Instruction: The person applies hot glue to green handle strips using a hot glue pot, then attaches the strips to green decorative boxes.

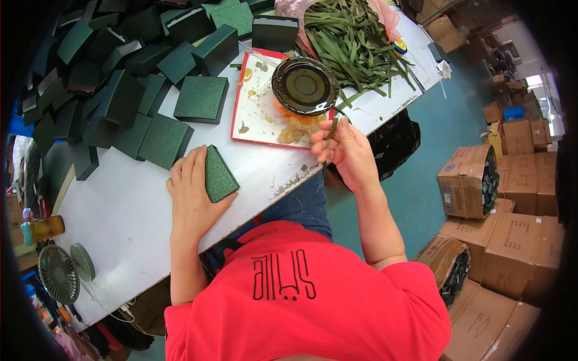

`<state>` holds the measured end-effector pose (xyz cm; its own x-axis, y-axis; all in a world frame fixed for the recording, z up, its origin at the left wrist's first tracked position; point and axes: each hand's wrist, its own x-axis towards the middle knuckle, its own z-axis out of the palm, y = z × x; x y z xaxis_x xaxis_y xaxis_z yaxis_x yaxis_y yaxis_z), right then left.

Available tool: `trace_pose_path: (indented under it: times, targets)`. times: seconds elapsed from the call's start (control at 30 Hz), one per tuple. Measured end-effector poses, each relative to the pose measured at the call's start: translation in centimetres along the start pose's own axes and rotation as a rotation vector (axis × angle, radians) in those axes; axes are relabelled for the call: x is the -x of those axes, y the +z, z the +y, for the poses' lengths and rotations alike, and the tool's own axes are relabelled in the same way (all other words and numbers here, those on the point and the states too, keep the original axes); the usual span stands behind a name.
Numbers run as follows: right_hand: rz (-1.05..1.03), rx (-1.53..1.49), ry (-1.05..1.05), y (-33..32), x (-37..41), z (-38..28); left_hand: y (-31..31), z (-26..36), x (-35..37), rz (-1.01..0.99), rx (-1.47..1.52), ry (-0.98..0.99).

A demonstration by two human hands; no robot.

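My left hand (pixel 195 186) is wrapped round a dark green, textured box (pixel 220 174) at the near edge of the white table. Its fingers lie along the left side and the thumb is at the near end. Raised to the right, my right hand (pixel 348 155) pinches a narrow green ribbon strip (pixel 332 127) between thumb and fingers. Just beyond that hand stands a round pot (pixel 304 85) with a glossy, wet-looking dark top and amber residue around its base. The pot rests on a white board with a red rim (pixel 236 108), smeared with yellowish residue.
Many similar green boxes (pixel 201 99) are heaped at the far left. A pile of green ribbon strips (pixel 355 45) spills from a pink plastic bag (pixel 385 15). A small fan (pixel 59 274) stands at the left. Cardboard cartons (pixel 512 240) line the floor at right, near a black bag (pixel 394 144).
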<state>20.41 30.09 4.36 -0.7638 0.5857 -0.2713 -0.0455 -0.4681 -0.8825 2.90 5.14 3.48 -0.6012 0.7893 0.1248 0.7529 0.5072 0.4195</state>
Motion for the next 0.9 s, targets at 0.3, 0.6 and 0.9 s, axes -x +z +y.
trace_pose_path:
  times: [0.3,0.6,0.9]
  targets:
    - [0.093,0.072,-0.076,0.7,1.0,0.1,-0.1,0.1,0.0,-0.008,0.002,-0.007]
    - [0.14,0.218,-0.056,0.4,-0.8,-0.1,0.0,0.1,0.0,-0.011,-0.001,-0.013]
    - [0.173,0.199,-0.055,0.6,-2.0,0.3,0.0,0.0,0.0,-0.002,0.011,-0.005]
